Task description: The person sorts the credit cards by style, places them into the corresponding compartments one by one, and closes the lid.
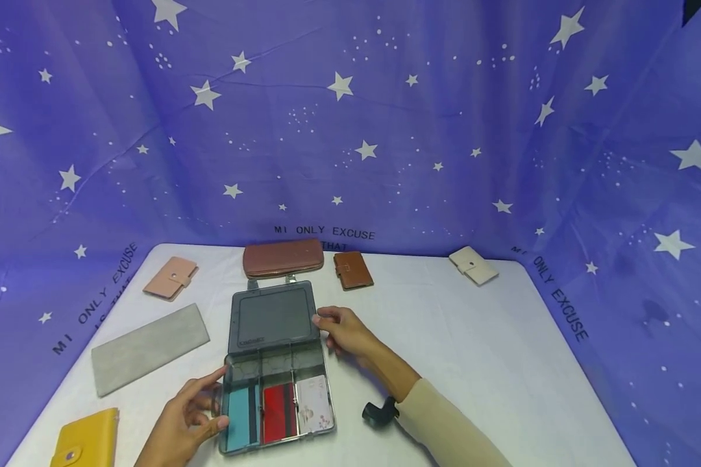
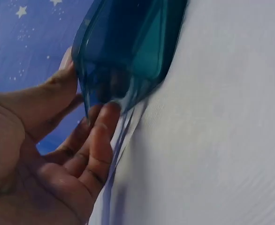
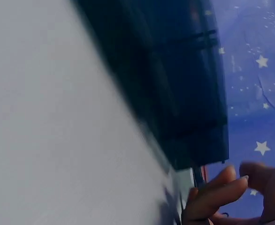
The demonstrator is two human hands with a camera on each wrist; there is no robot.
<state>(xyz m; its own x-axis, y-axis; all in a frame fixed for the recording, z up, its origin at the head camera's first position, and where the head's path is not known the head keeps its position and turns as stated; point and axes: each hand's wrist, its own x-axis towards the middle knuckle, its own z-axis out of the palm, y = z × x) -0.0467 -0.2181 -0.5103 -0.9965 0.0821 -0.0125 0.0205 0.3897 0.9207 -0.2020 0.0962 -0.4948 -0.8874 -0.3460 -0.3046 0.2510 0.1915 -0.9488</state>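
A smoky grey plastic card case (image 1: 277,397) stands unfolded on the white table, its lid (image 1: 274,314) laid back toward the far side. In its three compartments lie a teal card (image 1: 241,418), a red card (image 1: 278,412) and a whitish card (image 1: 314,403). My left hand (image 1: 184,415) pinches the case's left side, thumb near the front and fingers along the edge; the left wrist view shows fingertips at a corner (image 2: 114,84). At the lid's right edge is my right hand (image 1: 347,331), thumb tip overlapping it; the right wrist view shows a gap between thumb and fingers.
Behind the lid lie a reddish-brown long wallet (image 1: 283,257) and a brown card holder (image 1: 353,270). A pink holder (image 1: 172,277), grey long wallet (image 1: 150,347) and yellow wallet (image 1: 87,438) are on the left. A cream holder (image 1: 473,264) sits far right, before the starry purple curtain (image 1: 350,130).
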